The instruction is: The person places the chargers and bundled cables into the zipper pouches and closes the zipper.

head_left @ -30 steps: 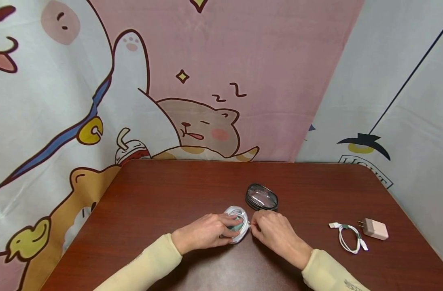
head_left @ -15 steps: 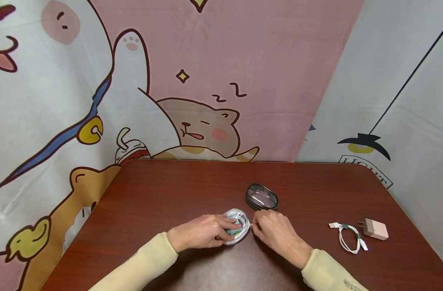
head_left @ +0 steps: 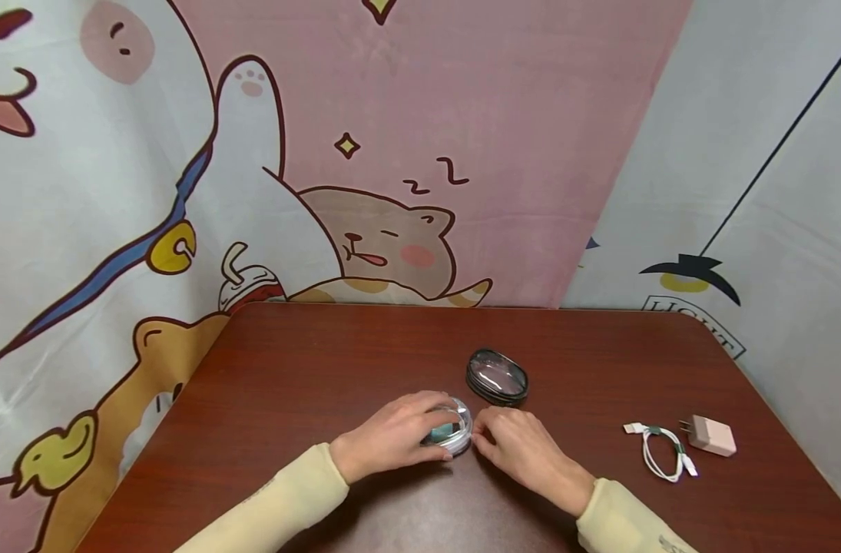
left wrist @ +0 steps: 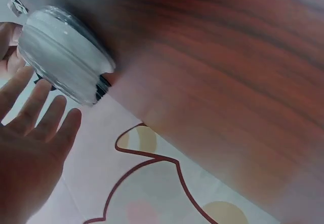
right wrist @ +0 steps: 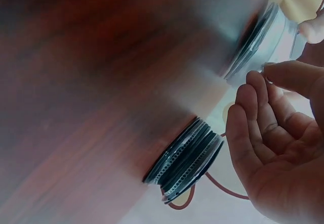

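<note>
A small round clear pouch with whitish sides (head_left: 457,441) stands low on the table between both hands, something teal showing inside it. My left hand (head_left: 392,434) holds it from the left, fingers over the far side and thumb at the near edge. In the left wrist view, that hand's fingers (left wrist: 43,105) spread alongside the pouch (left wrist: 63,51). My right hand (head_left: 531,453) is at the pouch's right edge. The right wrist view shows its thumb and index finger pinching a small tab (right wrist: 263,71) at the rim, mostly hidden by the fingertips.
Just behind the right hand lies a black-edged oval pouch with a clear top (head_left: 498,376). A coiled white charging cable (head_left: 658,455) and a pale pink plug adapter (head_left: 713,435) lie to the right on the brown table (head_left: 351,353). A cartoon-print cloth (head_left: 517,153) hangs behind.
Over the last half second the left hand has shifted slightly right, with its fingers wider around the pouch. My right hand has moved slightly left and nearer me along the pouch's edge.
</note>
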Tool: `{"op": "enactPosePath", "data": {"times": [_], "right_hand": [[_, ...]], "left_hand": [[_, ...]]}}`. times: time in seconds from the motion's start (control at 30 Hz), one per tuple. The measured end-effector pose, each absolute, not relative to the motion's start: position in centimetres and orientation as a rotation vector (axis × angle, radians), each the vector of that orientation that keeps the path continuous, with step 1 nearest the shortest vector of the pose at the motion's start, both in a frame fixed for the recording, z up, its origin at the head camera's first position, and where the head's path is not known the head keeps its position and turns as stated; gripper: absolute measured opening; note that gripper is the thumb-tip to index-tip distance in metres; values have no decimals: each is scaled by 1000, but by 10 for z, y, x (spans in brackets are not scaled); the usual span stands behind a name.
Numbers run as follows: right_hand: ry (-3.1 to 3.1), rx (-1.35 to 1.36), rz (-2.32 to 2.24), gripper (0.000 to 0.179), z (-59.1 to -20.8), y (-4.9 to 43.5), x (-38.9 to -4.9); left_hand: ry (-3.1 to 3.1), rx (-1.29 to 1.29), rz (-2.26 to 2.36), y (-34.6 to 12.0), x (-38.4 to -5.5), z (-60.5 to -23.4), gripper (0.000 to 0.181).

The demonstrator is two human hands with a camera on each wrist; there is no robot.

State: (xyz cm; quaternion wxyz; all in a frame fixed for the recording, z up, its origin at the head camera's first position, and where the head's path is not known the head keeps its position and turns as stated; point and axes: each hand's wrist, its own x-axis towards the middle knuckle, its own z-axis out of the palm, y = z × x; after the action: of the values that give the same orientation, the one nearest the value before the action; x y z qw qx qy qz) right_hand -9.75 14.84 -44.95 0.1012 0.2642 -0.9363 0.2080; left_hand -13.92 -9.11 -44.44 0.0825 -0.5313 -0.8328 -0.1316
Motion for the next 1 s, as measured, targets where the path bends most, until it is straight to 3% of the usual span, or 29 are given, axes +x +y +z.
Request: {"op": "enactPosePath", "data": {"times": [0.3,1.0], "right_hand": [[-2762,819,646,12,-450,147,-95],[-2662,783,399,17,-455,146,-101]], "left_hand": [[-2475,-1615,-221,-90,-136,-443,33],[-2425,-1858,-311,-108,-146,-444,32]]}}
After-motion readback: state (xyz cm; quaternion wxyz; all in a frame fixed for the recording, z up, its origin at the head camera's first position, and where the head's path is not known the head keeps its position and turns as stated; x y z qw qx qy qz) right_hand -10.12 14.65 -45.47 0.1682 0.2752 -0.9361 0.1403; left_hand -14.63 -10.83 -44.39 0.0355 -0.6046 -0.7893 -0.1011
